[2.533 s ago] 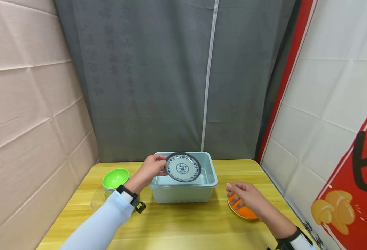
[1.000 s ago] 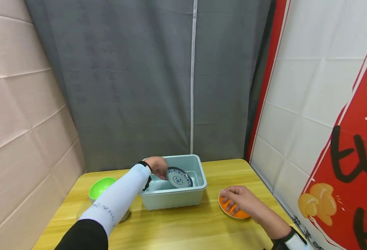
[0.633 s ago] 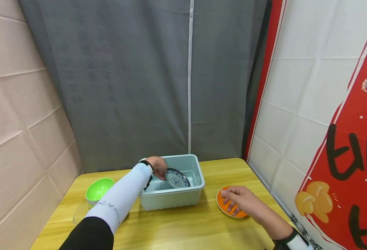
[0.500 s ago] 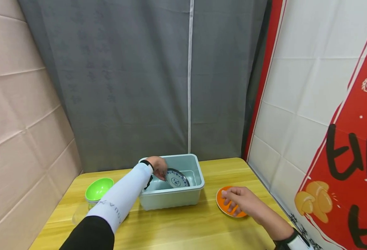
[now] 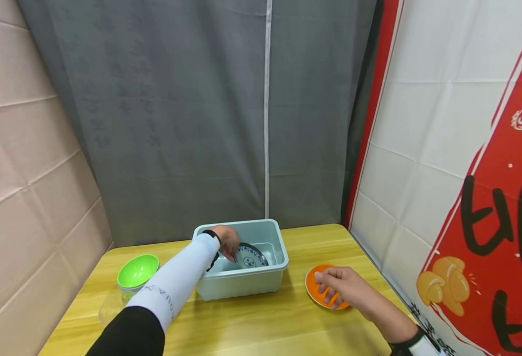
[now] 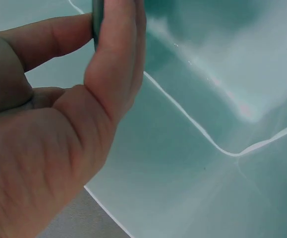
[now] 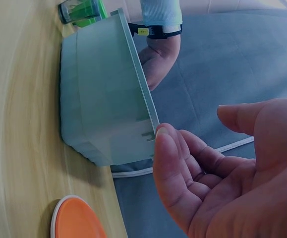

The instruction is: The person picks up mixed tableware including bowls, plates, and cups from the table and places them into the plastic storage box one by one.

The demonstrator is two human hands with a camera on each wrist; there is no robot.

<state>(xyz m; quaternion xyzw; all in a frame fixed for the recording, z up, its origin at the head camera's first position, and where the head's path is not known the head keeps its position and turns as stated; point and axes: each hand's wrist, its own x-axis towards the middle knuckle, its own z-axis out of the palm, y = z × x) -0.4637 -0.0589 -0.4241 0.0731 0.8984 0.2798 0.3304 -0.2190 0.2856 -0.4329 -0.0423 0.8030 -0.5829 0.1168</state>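
Observation:
A small plate with a blue floral pattern and dark rim (image 5: pixel 251 257) tilts inside the pale blue-green plastic bin (image 5: pixel 243 287). My left hand (image 5: pixel 227 241) reaches down into the bin and pinches the plate's left edge. In the left wrist view, the thumb and fingers meet on the plate's dark rim (image 6: pixel 98 27); most of the plate is hidden there. Whether it touches the bin's floor, I cannot tell. Over an orange plate (image 5: pixel 313 284) on the table hovers my right hand (image 5: pixel 347 288), its fingers loosely bent and holding nothing.
On the left, a green bowl (image 5: pixel 137 271) sits atop a clear container, partly behind my left sleeve (image 5: pixel 176 282). A grey curtain (image 5: pixel 176 123) hangs behind the wooden table (image 5: pixel 252 326). Fabric walls stand on both sides.
My left hand has lowered the patterned plate from above the bin into it, then stayed nearly still. My right hand keeps its place near the orange plate. The head view has shifted slightly right.

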